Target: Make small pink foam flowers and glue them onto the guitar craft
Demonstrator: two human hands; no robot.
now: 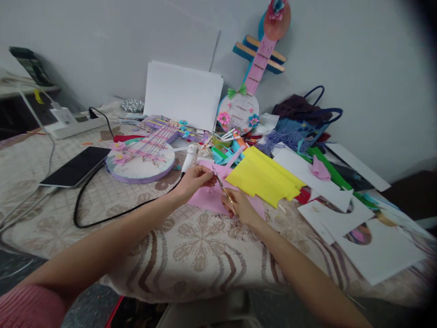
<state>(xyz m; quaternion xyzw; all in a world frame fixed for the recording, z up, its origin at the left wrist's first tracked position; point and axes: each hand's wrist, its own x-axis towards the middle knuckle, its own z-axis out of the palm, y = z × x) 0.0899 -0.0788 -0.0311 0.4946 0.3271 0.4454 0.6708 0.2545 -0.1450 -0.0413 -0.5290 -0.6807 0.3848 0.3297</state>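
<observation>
My right hand (239,205) is wrapped round a pair of scissors (220,182), with the blades pointing up toward my other hand. The fingers of my left hand (198,181) are pinched together close to the blade tips. What they hold is too small to make out. Under both hands lies a sheet of pink felt (205,200), and a yellow felt sheet (262,175) overlaps its right side. A white glue gun (190,157) rests just beyond my left hand, its black cord curving off to the left.
A round craft instrument with strings (141,161) lies at left, beside a tablet (77,166). Cut white boards (382,250) spread over the right side. A taller craft instrument (239,107) leans on the wall near white sheets (182,93) and a blue bag (300,130).
</observation>
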